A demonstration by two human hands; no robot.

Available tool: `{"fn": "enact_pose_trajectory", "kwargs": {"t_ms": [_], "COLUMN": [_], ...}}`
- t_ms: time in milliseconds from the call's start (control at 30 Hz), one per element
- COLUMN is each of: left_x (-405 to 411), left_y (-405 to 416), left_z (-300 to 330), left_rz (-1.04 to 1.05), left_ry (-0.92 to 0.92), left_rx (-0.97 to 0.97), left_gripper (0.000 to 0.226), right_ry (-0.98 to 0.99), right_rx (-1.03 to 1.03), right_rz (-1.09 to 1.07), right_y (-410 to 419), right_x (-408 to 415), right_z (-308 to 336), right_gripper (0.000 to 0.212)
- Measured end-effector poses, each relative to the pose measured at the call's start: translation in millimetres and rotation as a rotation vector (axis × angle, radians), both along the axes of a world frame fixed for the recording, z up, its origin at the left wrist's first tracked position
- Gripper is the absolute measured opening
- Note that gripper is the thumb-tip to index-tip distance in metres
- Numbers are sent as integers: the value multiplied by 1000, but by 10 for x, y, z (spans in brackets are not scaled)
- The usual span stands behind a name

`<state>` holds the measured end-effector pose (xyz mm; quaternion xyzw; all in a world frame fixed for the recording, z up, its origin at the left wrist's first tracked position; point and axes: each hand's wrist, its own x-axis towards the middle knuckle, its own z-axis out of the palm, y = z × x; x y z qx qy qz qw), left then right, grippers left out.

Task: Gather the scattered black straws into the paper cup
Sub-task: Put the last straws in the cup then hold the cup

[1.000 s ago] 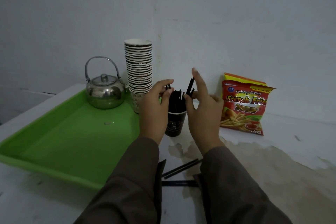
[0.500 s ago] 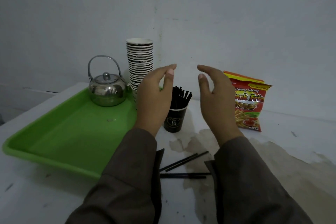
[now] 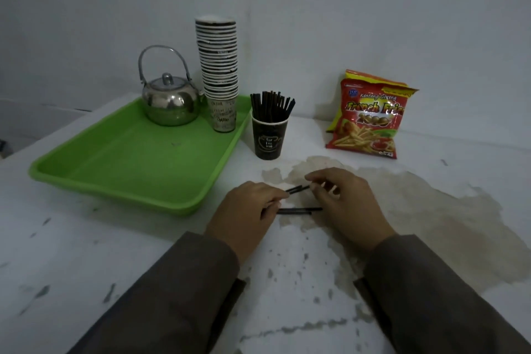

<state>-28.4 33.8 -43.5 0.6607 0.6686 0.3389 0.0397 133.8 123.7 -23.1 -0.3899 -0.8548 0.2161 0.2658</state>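
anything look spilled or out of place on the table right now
Yes. A large brownish stain spreads over the white table, like a dried spill or worn paint. A few black straws lie loose on it between the left hand and right hand, outside the paper cup.

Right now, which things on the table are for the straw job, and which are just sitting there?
For the job:
loose black straws
paper cup already holding straws
left hand and right hand, at the loose straws

Just sitting there:
green tray
kettle
stack of cups
French fries snack bag
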Motion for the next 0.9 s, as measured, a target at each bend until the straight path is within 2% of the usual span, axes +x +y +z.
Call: {"fn": "enact_pose_trajectory", "kwargs": {"t_ms": [133, 233, 567, 667, 833, 900], "left_x": [-62, -113, -96, -90, -91, -93], "left_y": [43, 81, 108, 105, 99, 102], "left_z": [31, -10, -34, -31, -29, -35], "left_rz": [29, 68, 88, 96, 119, 118], "left_ry": [17, 23, 6, -4, 41, 31], "left_rx": [16, -31, -75, -72, -28, -22], "left_gripper": [34, 28, 22, 22, 21, 21], "right_ry": [-143, -243, -353, -393, -404, -412], "right_rx": [139, 263, 397, 477, 481, 511], "right_rz": [170, 260, 248, 245, 217, 204], "right_y": [-100, -161, -233, -256, -283, -293], "right_x": [-49, -144, -218, -221, -243, -253], "right_z": [-28, -50, -69, -75, -89, -88], "right_gripper": [18, 22, 21, 14, 4, 7]}}
